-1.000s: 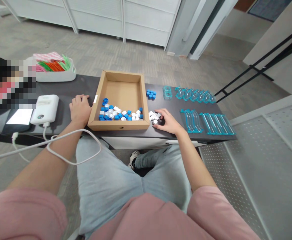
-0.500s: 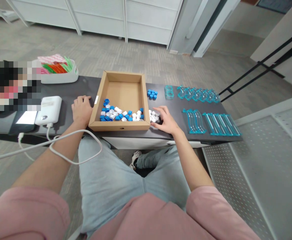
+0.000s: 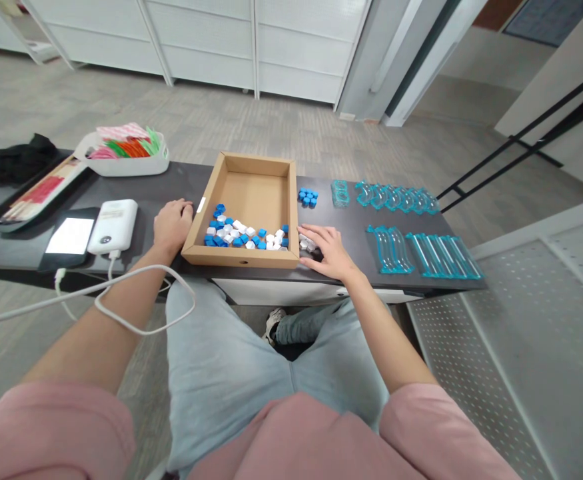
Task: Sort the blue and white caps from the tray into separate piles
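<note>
My left hand [image 3: 172, 225] lies on the dark table against the left wall of the cardboard box [image 3: 251, 257], its fingers curled loosely and holding nothing that shows. My right hand [image 3: 327, 251] rests palm down just right of the box, fingers stretched out over a small pile of white pieces [image 3: 306, 243]. Inside the box, several blue and white pieces [image 3: 244, 235] lie along the near wall. A small group of blue pieces [image 3: 308, 197] sits on the table beyond my right hand.
Clear blue curved parts [image 3: 396, 197] and straight ones [image 3: 424, 252] lie at the right. A white power bank [image 3: 113, 225] with its cable, a phone [image 3: 70, 237], a white basket of coloured strips [image 3: 127, 153], a long tray [image 3: 36, 193] and black cloth [image 3: 14, 163] are at the left.
My right hand has slid left and flattened over the white pieces beside the box. The view has shifted, so the table's left end now shows. My left hand has stayed put.
</note>
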The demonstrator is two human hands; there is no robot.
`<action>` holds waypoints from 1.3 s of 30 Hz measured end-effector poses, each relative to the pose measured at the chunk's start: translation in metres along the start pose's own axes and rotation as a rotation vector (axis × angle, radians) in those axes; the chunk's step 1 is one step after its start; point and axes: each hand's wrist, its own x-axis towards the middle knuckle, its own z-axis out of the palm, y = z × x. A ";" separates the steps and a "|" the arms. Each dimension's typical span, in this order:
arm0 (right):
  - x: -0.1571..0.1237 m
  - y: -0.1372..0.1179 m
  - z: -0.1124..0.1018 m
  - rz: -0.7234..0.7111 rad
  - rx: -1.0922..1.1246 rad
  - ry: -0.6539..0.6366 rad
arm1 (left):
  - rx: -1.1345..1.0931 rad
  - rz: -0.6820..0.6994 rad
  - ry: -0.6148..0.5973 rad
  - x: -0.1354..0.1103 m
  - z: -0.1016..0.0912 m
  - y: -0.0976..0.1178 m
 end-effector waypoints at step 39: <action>0.075 0.065 -0.034 0.404 0.175 0.376 | 0.131 0.128 -0.012 -0.008 0.000 -0.013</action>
